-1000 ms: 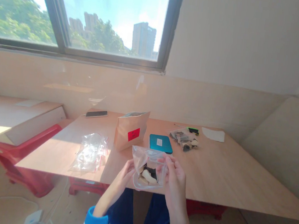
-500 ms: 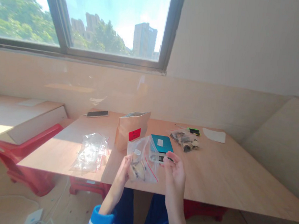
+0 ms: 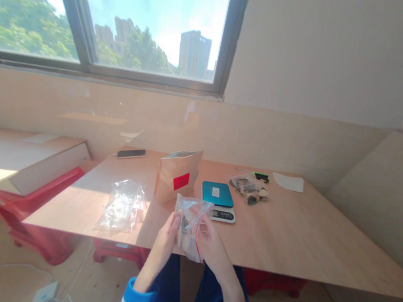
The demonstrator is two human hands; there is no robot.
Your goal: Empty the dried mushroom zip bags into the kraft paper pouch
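Observation:
A clear zip-lock bag [image 3: 188, 236] with a red seal line and pale, dark-edged dried slices inside is between my hands, over the table's front edge. My left hand [image 3: 169, 231] is closed on its left side. My right hand [image 3: 210, 244] is at the right side by the red seal, fingers against the plastic; some fingertips are hidden behind or within it. Just behind the bag stands an open brown paper pouch [image 3: 172, 182] with a red label. The kitchen scale [image 3: 217, 195], with a blue-green top and white front panel, lies beyond my right hand.
Several clear plastic bags [image 3: 123, 205] lie on the table's left. Farther right are a filled bag of dried slices [image 3: 250, 187], a black and green object [image 3: 261, 177] and a white sheet [image 3: 288, 182]. A phone [image 3: 131, 153] rests at the back left. Red stools [image 3: 49, 188] stand below.
My right hand has moved left and down from beside the scale to the bag. The bag has drawn in and tilted, and the scale's front panel now shows more fully.

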